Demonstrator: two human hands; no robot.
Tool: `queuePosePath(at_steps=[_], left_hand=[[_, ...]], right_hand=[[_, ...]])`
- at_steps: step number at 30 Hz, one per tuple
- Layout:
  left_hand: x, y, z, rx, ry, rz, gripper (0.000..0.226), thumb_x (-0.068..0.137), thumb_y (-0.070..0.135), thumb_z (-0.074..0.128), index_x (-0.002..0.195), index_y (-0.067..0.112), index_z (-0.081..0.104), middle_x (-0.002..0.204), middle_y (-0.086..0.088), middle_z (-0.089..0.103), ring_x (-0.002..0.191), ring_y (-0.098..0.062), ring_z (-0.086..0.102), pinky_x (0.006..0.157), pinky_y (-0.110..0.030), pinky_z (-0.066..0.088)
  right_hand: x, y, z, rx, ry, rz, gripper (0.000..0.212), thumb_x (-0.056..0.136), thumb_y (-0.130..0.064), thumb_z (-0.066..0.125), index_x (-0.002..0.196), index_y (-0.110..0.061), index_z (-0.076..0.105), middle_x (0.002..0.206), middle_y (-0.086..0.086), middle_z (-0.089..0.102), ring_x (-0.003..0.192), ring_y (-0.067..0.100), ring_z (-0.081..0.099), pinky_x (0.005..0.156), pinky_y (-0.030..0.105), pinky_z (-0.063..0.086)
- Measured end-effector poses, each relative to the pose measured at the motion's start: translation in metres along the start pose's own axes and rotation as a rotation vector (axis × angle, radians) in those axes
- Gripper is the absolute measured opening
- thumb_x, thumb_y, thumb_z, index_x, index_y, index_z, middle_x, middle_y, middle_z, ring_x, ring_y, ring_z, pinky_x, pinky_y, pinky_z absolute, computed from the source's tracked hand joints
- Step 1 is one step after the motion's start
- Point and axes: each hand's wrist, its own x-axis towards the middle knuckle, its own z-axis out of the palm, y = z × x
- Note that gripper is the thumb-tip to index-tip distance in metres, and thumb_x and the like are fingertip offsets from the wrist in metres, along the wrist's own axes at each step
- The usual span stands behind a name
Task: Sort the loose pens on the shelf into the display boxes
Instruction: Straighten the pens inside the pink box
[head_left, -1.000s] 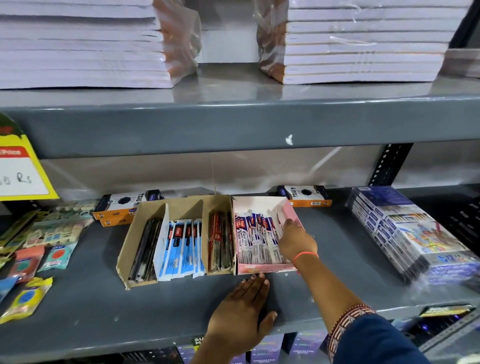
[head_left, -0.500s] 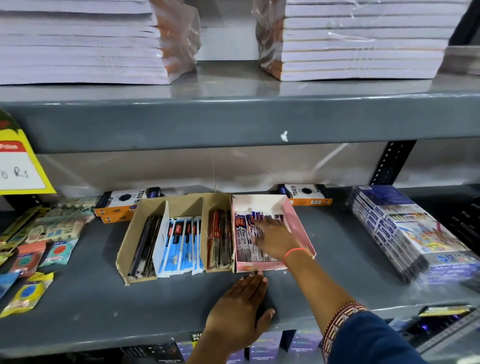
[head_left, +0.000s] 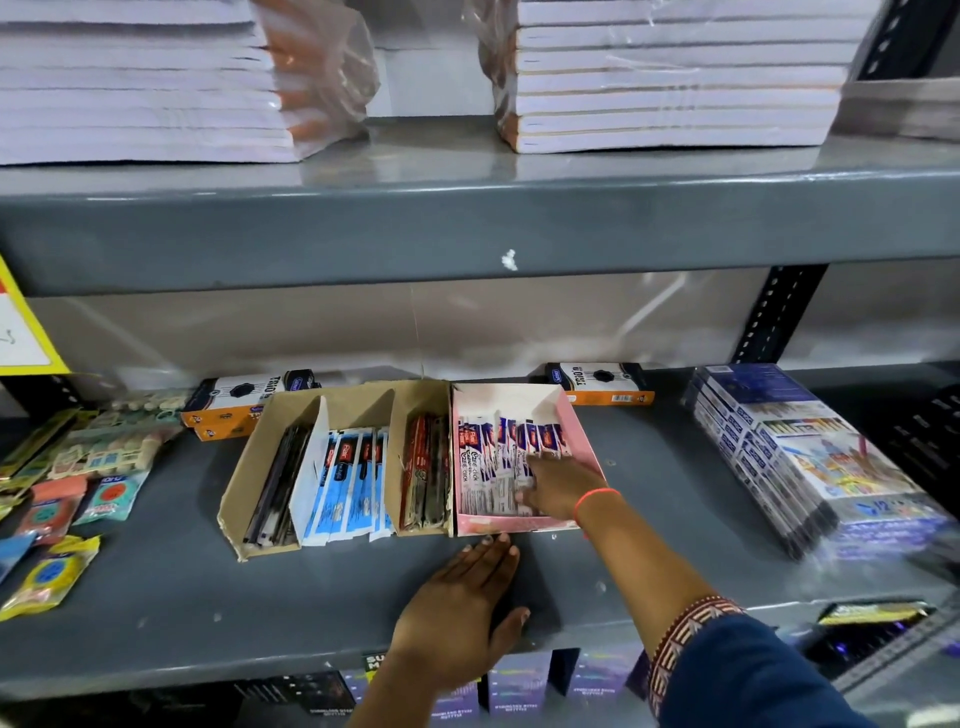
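Pens in purple-and-white sleeves (head_left: 493, 467) fill the pink box (head_left: 584, 441), which sits on the grey shelf (head_left: 156, 587) with its left wall touching the brown cardboard box (head_left: 244, 467). The sleeved pens lie side by side, long axes running front to back, printed ends toward the back wall. The brown box is split into compartments: dark pens (head_left: 278, 483) on the left, blue-and-white pen packs (head_left: 348, 478) in the middle, red pens (head_left: 426, 473) on the right, all lying the same front-to-back way.

The right hand (head_left: 558, 491) reaches into the pink box, fingers spread flat on the sleeved pens, gripping nothing that can be seen. The left hand (head_left: 462, 608) lies palm down on the shelf, fingers extended, fingertips just short of the pink box's front edge.

Bare shelf runs in front of both boxes to the shelf lip, and more lies between the pink box and the stack of blue packets (head_left: 800, 457) at right. Small orange boxes (head_left: 608, 387) stand behind, near the back wall. Wrapped packets (head_left: 62, 493) crowd the left end.
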Motion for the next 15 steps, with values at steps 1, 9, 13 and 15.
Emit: queuePosePath(at_steps=[1, 9, 13, 15], left_hand=[[-0.0013, 0.0001, -0.0021, -0.039, -0.040, -0.026, 0.077, 0.093, 0.058, 0.000, 0.135, 0.017, 0.049, 0.142, 0.004, 0.039, 0.128, -0.008, 0.040, 0.107, -0.020, 0.019], [-0.0044, -0.0022, 0.0070, 0.002, 0.002, -0.044, 0.067, 0.095, 0.054, 0.012, 0.122, 0.018, 0.063, 0.127, 0.001, 0.060, 0.114, -0.013, 0.057, 0.098, -0.027, 0.036], [-0.0051, -0.0011, 0.0050, 0.007, -0.032, -0.072, 0.067, 0.095, 0.055, 0.012, 0.124, 0.021, 0.061, 0.129, 0.003, 0.058, 0.115, -0.013, 0.056, 0.096, -0.028, 0.039], [-0.0058, 0.0004, 0.0031, 0.012, -0.031, -0.073, 0.067, 0.095, 0.055, 0.011, 0.123, 0.021, 0.061, 0.129, 0.003, 0.058, 0.114, -0.013, 0.057, 0.095, -0.028, 0.040]], right_hand=[[0.0006, 0.0006, 0.0003, 0.002, -0.007, 0.002, 0.066, 0.090, -0.045, 0.047, 0.147, -0.018, 0.026, 0.153, 0.009, 0.032, 0.140, 0.032, 0.031, 0.116, 0.044, 0.026], [0.0069, 0.0041, 0.0009, -0.006, -0.011, -0.057, 0.081, 0.084, -0.052, 0.054, 0.150, -0.024, 0.016, 0.158, 0.011, 0.019, 0.145, 0.033, 0.020, 0.120, 0.045, 0.019], [0.0079, 0.0066, 0.0011, 0.003, 0.023, -0.085, 0.076, 0.086, -0.046, 0.054, 0.149, -0.022, 0.019, 0.157, 0.009, 0.023, 0.144, 0.030, 0.022, 0.119, 0.045, 0.021], [0.0050, 0.0057, -0.0024, -0.003, 0.020, -0.103, 0.074, 0.088, -0.043, 0.052, 0.149, -0.020, 0.019, 0.156, 0.009, 0.025, 0.144, 0.028, 0.025, 0.117, 0.044, 0.023]])
